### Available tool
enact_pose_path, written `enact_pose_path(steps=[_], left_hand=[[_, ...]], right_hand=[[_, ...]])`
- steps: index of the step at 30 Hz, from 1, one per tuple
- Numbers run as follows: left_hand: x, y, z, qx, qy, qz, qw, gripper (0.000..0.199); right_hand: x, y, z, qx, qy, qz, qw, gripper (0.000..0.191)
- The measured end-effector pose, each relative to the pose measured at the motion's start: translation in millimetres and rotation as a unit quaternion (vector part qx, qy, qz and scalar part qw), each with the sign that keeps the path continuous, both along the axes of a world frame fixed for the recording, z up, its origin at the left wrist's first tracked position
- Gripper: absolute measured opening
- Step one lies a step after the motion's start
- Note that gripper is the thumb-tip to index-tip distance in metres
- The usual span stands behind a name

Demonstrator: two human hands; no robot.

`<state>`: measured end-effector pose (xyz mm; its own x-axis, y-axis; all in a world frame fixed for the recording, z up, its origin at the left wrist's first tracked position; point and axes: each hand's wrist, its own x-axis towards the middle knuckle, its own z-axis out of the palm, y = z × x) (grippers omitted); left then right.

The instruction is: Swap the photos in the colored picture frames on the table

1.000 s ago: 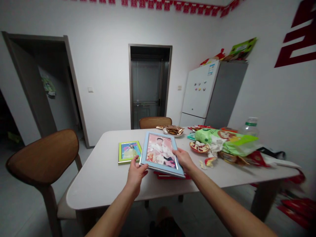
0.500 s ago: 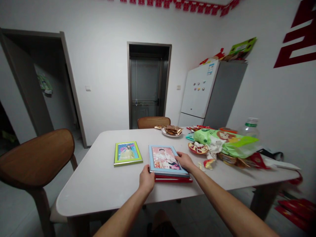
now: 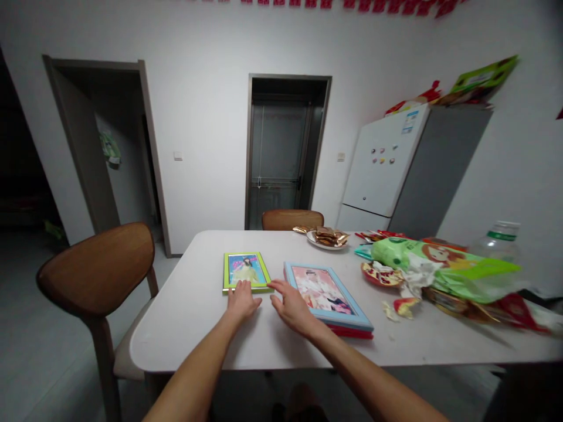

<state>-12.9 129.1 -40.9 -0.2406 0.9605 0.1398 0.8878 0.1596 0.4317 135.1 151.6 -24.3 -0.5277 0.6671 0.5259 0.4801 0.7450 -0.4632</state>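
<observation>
A lime-green picture frame (image 3: 226,272) lies flat on the white table, showing a figure in a yellow-green dress. My left hand (image 3: 241,302) is at its near edge, fingertips over the border and thumb held apart. From the right comes my right hand (image 3: 291,305), fingers spread, its index fingertip at the frame's near right corner. Neither hand is closed around the frame. Just right of that hand lies a light-blue picture frame (image 3: 352,302) with a pink picture, stacked on something red (image 3: 352,332). My right forearm hides part of the stack's near left side.
On the table (image 3: 189,316) are a plate of gold-wrapped snacks (image 3: 328,237), a cut pomegranate (image 3: 382,274), peel pieces (image 3: 405,307), crumpled tissue and a green tissue pack (image 3: 440,261). A clear jar (image 3: 499,243) stands far right. Wooden chairs (image 3: 99,269) flank the table's left and far sides.
Both hands have let go of the blue-framed stack and moved left to the green frame. The stack now sits turned at an angle. The camera view has swung left.
</observation>
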Motion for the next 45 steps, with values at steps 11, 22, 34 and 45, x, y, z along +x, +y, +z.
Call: enact_pose_path(steps=[11,22,34,45], left_hand=[[-1,-102,8.5,0.015,0.126,-0.06,0.99,0.047],[13,-139,-10.2,0.109,0.038,-0.09,0.989,0.041],[7,-149,31.2,0.306,-0.43,0.038,0.848,0.065],[-16,-173,-21.7,0.158,-0.214,0.071,0.961,0.052]], right_hand=[[-15,-17,-51.0,-0.053,0.003,-0.072,0.996,0.045],[4,-54,-39.2,-0.201,0.126,-0.029,0.971,0.046],[-39,-77,-8.3,-0.114,0.106,0.095,0.983,0.045],[-26,-77,-27.0,-0.052,-0.053,0.11,0.991,0.037]])
